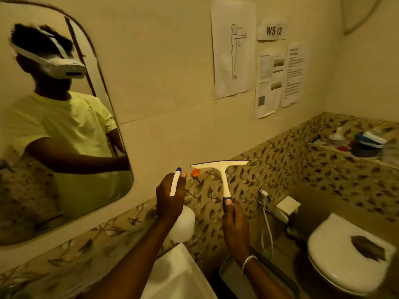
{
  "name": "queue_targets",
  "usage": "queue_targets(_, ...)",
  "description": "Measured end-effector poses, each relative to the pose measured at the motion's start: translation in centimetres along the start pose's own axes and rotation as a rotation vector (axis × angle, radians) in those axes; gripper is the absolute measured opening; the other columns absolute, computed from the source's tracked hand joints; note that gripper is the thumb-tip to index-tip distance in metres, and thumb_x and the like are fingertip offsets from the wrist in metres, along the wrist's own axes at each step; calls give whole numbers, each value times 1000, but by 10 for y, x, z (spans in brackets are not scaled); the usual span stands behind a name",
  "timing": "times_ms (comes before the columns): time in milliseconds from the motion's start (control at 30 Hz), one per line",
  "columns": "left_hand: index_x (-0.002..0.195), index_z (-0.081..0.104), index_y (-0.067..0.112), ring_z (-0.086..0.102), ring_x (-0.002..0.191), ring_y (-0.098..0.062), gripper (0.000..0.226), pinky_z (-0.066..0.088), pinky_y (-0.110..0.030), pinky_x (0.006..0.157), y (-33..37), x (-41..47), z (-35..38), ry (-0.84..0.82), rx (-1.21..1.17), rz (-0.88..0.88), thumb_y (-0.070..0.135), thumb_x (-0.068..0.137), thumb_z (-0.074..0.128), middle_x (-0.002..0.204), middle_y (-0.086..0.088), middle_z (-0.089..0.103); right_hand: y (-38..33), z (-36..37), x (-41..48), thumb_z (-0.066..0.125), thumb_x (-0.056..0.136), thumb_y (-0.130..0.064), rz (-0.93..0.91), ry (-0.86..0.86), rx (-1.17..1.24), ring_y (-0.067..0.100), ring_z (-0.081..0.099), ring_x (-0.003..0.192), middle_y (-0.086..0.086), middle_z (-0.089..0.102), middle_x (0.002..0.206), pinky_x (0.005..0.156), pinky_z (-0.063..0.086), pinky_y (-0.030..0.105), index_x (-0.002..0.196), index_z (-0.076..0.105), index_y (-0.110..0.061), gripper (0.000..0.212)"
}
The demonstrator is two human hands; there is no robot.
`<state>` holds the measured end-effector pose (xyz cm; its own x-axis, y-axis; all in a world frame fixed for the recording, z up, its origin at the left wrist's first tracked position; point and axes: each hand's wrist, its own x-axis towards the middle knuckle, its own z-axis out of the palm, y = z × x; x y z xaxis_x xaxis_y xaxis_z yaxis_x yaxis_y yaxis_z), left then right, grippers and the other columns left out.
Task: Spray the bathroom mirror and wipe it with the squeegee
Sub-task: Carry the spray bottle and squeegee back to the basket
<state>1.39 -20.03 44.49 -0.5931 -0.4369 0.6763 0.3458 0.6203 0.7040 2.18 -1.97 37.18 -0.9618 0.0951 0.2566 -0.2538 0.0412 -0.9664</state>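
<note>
The left hand (170,199) has its fingers closed around a translucent white plastic spray bottle (180,223) with a white trigger head, held just right of the rounded wall mirror (64,126). The right hand (234,225) grips the blue-tipped handle of a white T-shaped squeegee (222,169), upright, farther right of the mirror.

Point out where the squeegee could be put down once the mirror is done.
The closed white toilet lid at lower right is mostly bare apart from one dark patch. The white sink rim below the hands looks free. The floral-tiled corner ledge is crowded with small items.
</note>
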Motion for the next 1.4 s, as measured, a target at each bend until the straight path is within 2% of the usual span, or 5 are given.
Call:
queue_targets(367, 95, 63, 30, 65, 80, -5, 38, 45, -6, 67, -14, -72, 114, -253, -109, -110, 62, 99, 43, 80, 10, 66, 93, -91, 9, 48, 91, -65, 251, 29, -144, 6, 66, 66, -1, 68, 81, 54, 53, 17, 102, 63, -30, 40)
queue_targets(667, 114, 66, 6, 67, 95, -22, 62, 58, -40, 84, -38, -146, 181, -466, -40, -275, 59, 94, 39, 101, -11, 69, 162, -145, 6, 66, 95, -29, 423, -95, -341, 4, 63, 84, -6, 65, 107, 54, 45, 7, 125, 49, -28, 35)
queue_targets(933, 139, 57, 8, 57, 130, -30, 52, 45, -44, 110, -101, -226, 228, -680, 124, -539, 20, 91, 73, 139, -15, 60, 258, -181, -10, 74, 89, -25, 498, -134, -574, 13, 60, 101, -5, 55, 116, 82, 49, 22, 120, 64, -18, 34)
queue_targets(1133, 121, 69, 11, 68, 110, -24, 77, 42, -30, 94, -142, -274, 256, -689, 239, -351, 71, 79, 51, 117, -9, 73, 330, -193, -14, 70, 92, -32, 509, -237, -721, 20, 59, 108, 3, 58, 119, 93, 54, 37, 124, 68, -14, 36)
queue_targets(1400, 113, 69, 3, 71, 96, -30, 48, 45, -32, 83, -207, -350, 294, -795, 291, -460, 21, 73, 89, 106, -14, 73, 420, -196, -8, 53, 98, -45, 485, -406, -946, 17, 53, 113, -3, 60, 128, 96, 49, 33, 135, 61, -26, 42)
